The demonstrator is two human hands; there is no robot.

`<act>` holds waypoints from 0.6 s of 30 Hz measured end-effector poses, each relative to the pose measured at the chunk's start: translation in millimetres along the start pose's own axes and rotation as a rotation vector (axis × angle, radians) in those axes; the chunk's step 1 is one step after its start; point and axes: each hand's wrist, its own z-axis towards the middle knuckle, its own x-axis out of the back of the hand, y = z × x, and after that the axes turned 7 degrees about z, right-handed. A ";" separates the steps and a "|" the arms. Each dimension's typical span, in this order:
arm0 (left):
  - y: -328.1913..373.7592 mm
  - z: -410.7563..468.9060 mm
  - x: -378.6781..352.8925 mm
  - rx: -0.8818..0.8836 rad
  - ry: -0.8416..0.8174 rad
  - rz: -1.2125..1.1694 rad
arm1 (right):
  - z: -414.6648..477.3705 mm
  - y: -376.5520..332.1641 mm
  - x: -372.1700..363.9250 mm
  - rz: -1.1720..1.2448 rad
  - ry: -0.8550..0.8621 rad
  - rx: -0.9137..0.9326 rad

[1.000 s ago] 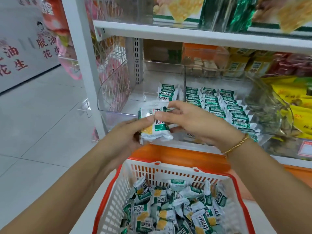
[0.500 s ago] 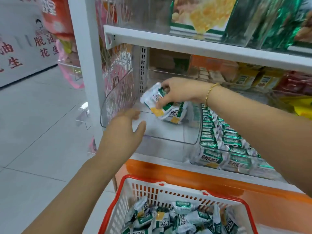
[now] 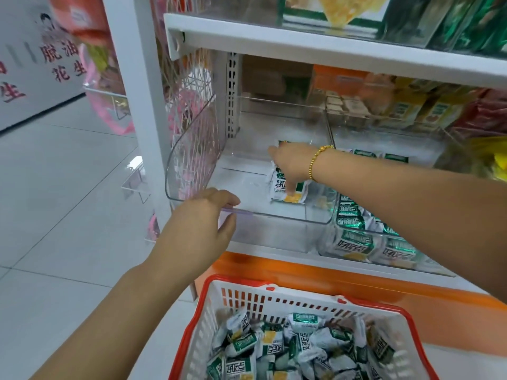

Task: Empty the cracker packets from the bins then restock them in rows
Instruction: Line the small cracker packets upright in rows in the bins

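My right hand (image 3: 291,163) reaches deep into the left clear bin (image 3: 277,216) and holds white-and-green cracker packets (image 3: 279,187) upright on the bin floor, against its right wall. Apart from these packets the bin floor is bare. My left hand (image 3: 201,215) grips this bin's front rim, fingers over the edge and thumb below it. The neighbouring clear bin (image 3: 428,267) to the right holds rows of the same packets (image 3: 352,246). Below, an orange-rimmed white basket (image 3: 301,290) contains several loose packets (image 3: 301,349).
A white shelf board (image 3: 329,48) hangs low over the bins. More snack bags (image 3: 439,111) fill the back and right of the shelf. A white upright post (image 3: 131,105) stands at the left, with tiled floor (image 3: 55,187) beyond.
My right hand has carried the packets further into the left bin and lowered them onto its floor. My left hand has moved from in front of the bin onto its front rim.
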 end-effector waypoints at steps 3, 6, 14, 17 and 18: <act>-0.9 -8.0 -0.7 0.001 0.042 0.010 | -10.6 -3.8 1.8 -0.043 0.017 -0.017; 1.8 -17.4 0.3 -0.038 0.127 0.027 | -28.8 -8.0 5.0 -0.046 0.166 0.013; 18.2 -44.0 -21.0 -0.065 -0.083 0.014 | -152.8 -36.9 -20.9 0.279 0.415 0.190; 28.5 -60.3 -48.6 -0.059 -0.236 0.063 | -173.0 -48.1 -74.3 0.335 0.334 0.220; 30.6 -67.4 -61.5 -0.062 -0.285 0.097 | -174.3 -48.7 -93.9 0.327 0.274 0.204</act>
